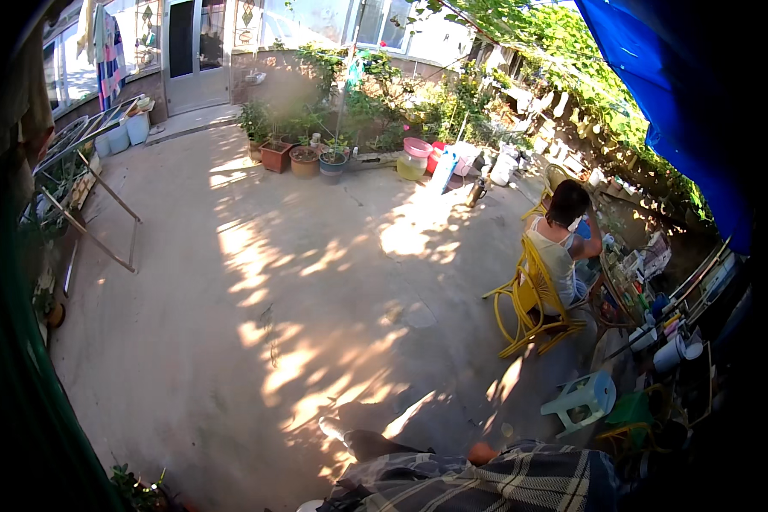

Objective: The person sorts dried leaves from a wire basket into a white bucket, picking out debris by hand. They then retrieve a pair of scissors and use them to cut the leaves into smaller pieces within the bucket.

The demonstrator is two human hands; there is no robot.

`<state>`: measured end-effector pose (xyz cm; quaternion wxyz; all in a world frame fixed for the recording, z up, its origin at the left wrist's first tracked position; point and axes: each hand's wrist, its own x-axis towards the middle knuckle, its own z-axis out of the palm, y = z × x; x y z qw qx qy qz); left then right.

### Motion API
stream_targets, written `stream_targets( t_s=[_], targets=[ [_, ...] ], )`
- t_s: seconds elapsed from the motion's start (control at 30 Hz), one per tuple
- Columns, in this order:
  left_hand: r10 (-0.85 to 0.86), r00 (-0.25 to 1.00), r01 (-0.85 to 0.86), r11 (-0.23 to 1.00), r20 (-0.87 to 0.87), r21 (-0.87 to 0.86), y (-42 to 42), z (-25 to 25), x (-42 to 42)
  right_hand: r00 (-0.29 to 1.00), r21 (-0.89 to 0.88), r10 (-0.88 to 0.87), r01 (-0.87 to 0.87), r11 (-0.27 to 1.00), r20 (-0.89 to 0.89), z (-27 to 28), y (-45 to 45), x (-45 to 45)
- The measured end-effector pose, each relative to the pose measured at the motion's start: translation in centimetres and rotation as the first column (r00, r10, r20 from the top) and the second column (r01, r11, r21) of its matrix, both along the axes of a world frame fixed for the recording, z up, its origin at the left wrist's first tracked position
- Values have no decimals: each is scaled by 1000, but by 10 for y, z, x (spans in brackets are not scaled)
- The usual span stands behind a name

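Note:
Below me a plaid garment [525, 477] covers my body, and one foot in a pale shoe [333, 429] with a dark trouser leg [381, 443] steps out on the concrete floor [185, 333]. At the garment's upper edge shows a small rounded patch of skin, seemingly part of my right hand [483, 453]; its fingers are hidden. My left hand is out of view. To the right, a person [557, 256] sits in a yellow cane chair [537, 294], facing a cluttered table [617, 281], one arm raised towards the head.
A pale plastic stool [582, 400] and a green seat [630, 409] stand at lower right. Metal frame legs [105, 211] stand at left. Potted plants [304, 160], a pink basin [417, 147] and a dark flask [477, 192] line the garden bed. A door [197, 57] is at the back.

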<state>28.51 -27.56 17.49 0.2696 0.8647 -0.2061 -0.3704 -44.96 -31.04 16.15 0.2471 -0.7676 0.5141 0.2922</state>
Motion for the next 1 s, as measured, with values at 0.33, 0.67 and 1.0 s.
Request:
stream_targets(
  t_s=[0.33, 0.67, 1.0],
  targets=[
    [-149, 989, 149, 989, 0, 22, -239, 26, -45, 810, -190, -112, 266, 945, 575, -109, -73, -41],
    [-164, 979, 148, 980, -125, -130, -468, 27, -82, 981, 90, -148, 159, 983, -122, 18, -236, -31],
    [-636, 600, 602, 758, 485, 251, -541, -16, -64, -35, 454, -956, 885, 106, 291, 11, -465, 33]
  ],
)
